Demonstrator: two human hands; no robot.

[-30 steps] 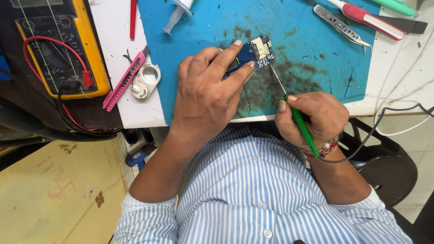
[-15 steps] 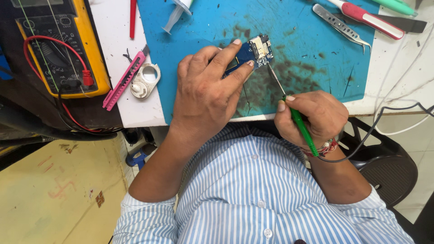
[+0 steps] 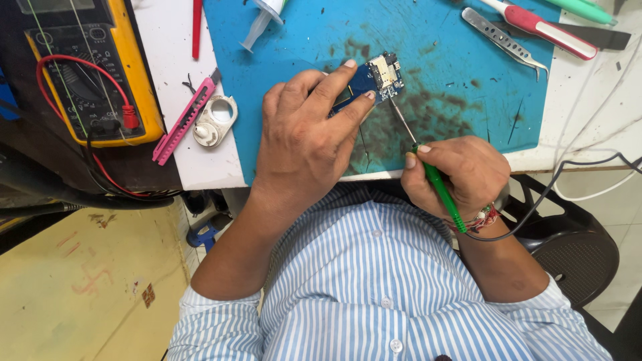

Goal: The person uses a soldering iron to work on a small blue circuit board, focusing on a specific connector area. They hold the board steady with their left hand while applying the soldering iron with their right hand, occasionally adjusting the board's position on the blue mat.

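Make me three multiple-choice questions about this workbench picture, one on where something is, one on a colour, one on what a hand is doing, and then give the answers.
1. Where does the yellow meter lie?
A. On the blue mat
B. Left of the blue mat, at the bench's edge
C. On the person's lap

2. What colour is the handle of the tool in the right hand?
A. Green
B. Red
C. Black

3. What is the left hand doing?
A. Resting flat on the floor
B. Gripping the tweezers
C. Holding the small circuit board with its fingers

Answers:
1. B, the meter sits off the blue mat, to its left, with red and black leads on it.
2. A, the handle gripped in the right hand is bright green, its metal tip reaching the board.
3. C, the fingers pinch the board on the mat, while the tweezers lie untouched at the top right.
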